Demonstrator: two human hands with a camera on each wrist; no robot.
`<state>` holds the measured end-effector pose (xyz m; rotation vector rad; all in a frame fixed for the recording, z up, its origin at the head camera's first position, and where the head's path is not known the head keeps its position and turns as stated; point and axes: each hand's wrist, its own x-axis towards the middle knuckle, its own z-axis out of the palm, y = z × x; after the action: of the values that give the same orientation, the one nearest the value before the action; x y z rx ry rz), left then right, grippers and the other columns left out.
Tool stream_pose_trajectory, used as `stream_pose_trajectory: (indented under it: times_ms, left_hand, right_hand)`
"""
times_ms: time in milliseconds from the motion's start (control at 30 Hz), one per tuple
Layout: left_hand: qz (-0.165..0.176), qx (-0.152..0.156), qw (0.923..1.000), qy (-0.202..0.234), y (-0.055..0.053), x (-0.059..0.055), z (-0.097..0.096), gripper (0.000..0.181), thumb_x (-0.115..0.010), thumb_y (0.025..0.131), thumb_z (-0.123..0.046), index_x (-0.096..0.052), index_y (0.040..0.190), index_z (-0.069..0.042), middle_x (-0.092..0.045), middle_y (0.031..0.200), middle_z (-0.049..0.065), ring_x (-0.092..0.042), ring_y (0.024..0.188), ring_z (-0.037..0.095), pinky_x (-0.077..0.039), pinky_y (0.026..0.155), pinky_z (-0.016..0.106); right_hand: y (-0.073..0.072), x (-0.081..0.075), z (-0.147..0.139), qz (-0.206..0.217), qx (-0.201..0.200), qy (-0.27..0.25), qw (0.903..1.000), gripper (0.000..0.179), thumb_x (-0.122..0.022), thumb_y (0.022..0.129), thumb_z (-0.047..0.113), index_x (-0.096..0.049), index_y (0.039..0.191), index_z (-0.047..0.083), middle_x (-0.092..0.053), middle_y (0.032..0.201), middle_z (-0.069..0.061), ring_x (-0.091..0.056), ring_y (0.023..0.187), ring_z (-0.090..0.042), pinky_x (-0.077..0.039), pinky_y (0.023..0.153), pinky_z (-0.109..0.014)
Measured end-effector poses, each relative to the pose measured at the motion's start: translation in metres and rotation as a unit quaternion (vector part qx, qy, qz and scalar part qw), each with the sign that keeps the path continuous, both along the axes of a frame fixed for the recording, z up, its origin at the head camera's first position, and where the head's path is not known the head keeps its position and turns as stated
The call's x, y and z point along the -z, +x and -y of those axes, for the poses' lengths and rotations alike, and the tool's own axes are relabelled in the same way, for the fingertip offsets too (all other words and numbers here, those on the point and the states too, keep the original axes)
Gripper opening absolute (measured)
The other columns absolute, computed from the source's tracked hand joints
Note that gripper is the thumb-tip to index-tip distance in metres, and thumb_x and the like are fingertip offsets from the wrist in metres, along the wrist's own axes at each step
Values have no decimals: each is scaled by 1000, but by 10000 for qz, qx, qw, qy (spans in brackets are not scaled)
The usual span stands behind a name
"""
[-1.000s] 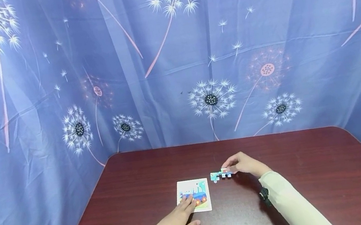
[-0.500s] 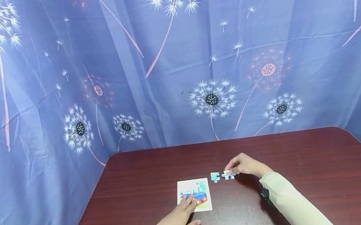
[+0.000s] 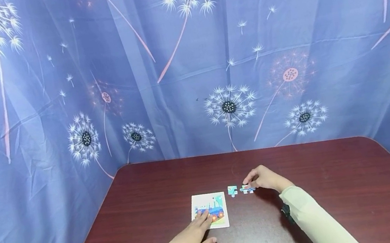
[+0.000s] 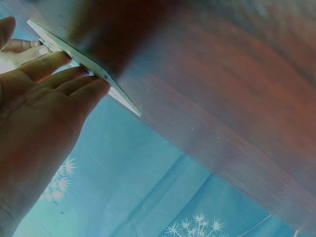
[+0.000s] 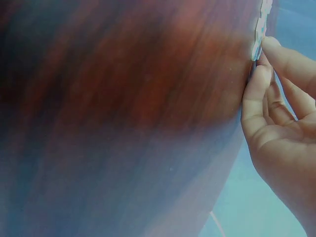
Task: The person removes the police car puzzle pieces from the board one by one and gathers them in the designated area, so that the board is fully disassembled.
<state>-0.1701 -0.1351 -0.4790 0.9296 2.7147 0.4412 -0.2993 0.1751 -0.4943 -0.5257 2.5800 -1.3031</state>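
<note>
A square jigsaw board (image 3: 202, 200) with a white border and a blue tractor picture lies on the table. My left hand (image 3: 189, 241) rests on its lower left part, fingers stretched out flat over the picture. In the left wrist view the fingers reach across the board (image 4: 122, 98), which is seen edge-on. To the right of the board, my right hand (image 3: 268, 179) pinches a puzzle piece (image 3: 247, 190) between thumb and fingers, low over the table. The right wrist view shows this piece (image 5: 256, 48) edge-on at the fingertips. A second, light blue puzzle piece (image 3: 232, 190) lies between the board and the held one.
The dark red wooden table (image 3: 147, 207) has rounded far corners. Behind it and to both sides hangs a blue curtain (image 3: 185, 110) with dandelion prints. A dark watch-like band (image 3: 286, 210) sits at the right wrist, over a pale sleeve (image 3: 315, 217).
The right hand has shifted the pinched puzzle piece slightly right and nearer, so a gap now shows between it and the light blue piece. The left hand stays in place.
</note>
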Motion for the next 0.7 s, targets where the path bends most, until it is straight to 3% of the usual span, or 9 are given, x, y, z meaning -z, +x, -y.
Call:
stream_pose_trajectory:
  times_ms: [433,700]
  left_hand:
    - [-48,-44,10000,-73,2,-2,-1,61,-53,98,-39,-41,144,-1,-29,153,20,-29,140,36,-31,111,49]
    - [18,-35,10000,40,2,-3,-2,60,-53,98,-37,-42,144,-1,-30,153,20,-27,140,38,-29,112,49]
  right_hand:
    - [-1,-2,-2,75,-36,-170,9998,15,-67,83,-2,-73,97,-5,-69,81,-12,-54,62,-17,-45,55,-31]
    - [-3,-6,1,-279,-249,-138,9992,16,-66,85,1,-71,99,-6,-72,86,-12,-59,72,-15,-51,64,-30]
